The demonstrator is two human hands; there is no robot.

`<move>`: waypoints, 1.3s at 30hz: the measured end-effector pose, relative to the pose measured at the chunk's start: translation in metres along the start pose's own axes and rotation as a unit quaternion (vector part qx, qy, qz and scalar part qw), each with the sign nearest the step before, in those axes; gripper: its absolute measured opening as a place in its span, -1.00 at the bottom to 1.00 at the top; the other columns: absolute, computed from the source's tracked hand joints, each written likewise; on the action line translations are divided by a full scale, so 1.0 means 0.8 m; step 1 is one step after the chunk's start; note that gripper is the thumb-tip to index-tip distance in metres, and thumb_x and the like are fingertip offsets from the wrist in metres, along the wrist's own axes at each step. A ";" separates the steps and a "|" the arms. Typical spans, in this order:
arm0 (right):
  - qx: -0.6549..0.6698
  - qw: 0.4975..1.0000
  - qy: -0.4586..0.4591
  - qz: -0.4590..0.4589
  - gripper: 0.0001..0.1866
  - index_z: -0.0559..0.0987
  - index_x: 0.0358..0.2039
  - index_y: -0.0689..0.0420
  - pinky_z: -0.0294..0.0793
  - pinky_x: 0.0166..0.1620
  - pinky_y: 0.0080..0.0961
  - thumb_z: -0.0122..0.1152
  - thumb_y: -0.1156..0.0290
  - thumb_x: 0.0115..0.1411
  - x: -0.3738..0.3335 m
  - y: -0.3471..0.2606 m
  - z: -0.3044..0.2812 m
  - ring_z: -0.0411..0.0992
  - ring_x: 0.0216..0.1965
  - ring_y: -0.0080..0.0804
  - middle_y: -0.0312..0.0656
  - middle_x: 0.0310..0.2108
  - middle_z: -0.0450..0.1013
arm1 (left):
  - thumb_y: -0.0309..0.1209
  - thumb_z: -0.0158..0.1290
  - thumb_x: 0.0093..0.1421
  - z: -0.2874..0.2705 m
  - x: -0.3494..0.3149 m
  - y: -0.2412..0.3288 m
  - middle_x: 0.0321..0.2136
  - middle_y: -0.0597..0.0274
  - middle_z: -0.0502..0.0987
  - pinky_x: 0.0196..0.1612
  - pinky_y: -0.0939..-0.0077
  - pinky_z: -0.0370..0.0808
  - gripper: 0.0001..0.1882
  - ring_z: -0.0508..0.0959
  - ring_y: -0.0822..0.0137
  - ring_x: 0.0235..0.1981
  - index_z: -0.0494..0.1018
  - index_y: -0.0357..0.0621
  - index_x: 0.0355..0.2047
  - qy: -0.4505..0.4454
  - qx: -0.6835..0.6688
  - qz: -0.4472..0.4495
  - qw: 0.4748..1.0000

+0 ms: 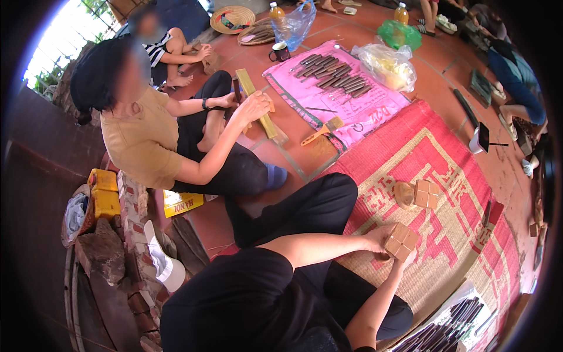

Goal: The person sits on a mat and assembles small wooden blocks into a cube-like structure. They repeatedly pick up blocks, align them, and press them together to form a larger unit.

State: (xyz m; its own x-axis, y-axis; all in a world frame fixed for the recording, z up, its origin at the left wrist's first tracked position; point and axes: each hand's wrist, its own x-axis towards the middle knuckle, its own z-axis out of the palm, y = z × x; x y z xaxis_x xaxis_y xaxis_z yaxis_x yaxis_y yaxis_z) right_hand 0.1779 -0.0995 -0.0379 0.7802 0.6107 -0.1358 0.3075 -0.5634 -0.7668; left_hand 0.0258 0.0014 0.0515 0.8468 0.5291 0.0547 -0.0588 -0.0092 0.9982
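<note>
A square brown packet with thin string crossed over its top (401,242) is held between my two hands above my lap. My left hand (377,239) grips its left side with bent fingers. Against its lower right edge, my right hand (406,258) closes on the same packet; part of its fingers is hidden behind it. Just beyond, a second brown packet tied the same way (426,194) lies on the red and straw-coloured mat (375,182). Touching or close to that one is a round tan ball, perhaps twine (404,195).
To my left sits a co-worker (141,135) handling a long yellowish bar (256,105). Dark sticks (334,75) lie on a pink sheet (387,105), with a flat brush (322,130) at its edge. More dark sticks (451,325) lie at lower right. A phone (482,138) stands at right.
</note>
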 end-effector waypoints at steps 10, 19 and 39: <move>-0.079 0.993 0.025 -0.090 -0.73 0.52 -0.34 0.19 0.43 -0.38 -0.41 -0.02 0.27 0.09 -0.020 -0.018 0.000 0.48 -0.42 -0.27 -0.10 -0.46 0.49 | -0.41 0.35 -0.23 0.002 -0.001 -0.006 -0.10 0.32 0.36 0.03 0.48 0.30 -0.22 0.33 0.42 -0.04 0.19 -0.07 0.01 -0.019 -0.085 -0.042 0.995; 0.033 0.995 -0.003 -0.099 -0.61 0.52 -0.35 0.18 0.42 -0.38 -0.44 -0.07 0.09 0.13 0.017 0.011 -0.002 0.43 -0.44 -0.43 -0.24 -0.45 0.47 | -0.40 0.35 -0.24 0.005 0.001 -0.010 -0.09 0.31 0.33 0.06 0.45 0.26 -0.23 0.30 0.40 -0.01 0.20 -0.07 0.00 -0.011 -0.053 -0.015 0.998; 0.236 0.963 -0.073 -0.108 -0.60 0.51 -0.33 0.20 0.43 -0.38 -0.45 -0.09 0.10 0.16 0.017 0.008 -0.004 0.43 -0.44 -0.43 -0.21 -0.43 0.47 | -0.35 0.39 -0.30 0.006 0.002 -0.031 -0.05 0.31 0.30 0.06 0.46 0.28 -0.10 0.28 0.42 0.01 0.11 -0.06 0.05 -0.011 -0.089 -0.023 0.996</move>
State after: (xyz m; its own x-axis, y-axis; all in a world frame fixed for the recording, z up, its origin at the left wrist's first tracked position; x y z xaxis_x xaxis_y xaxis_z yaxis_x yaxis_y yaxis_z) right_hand 0.1917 -0.0964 -0.0424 0.6307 0.7760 -0.0019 0.1447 -0.1200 -0.9822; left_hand 0.0314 -0.0013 0.0270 0.8625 0.5060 0.0120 -0.1110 0.1659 0.9799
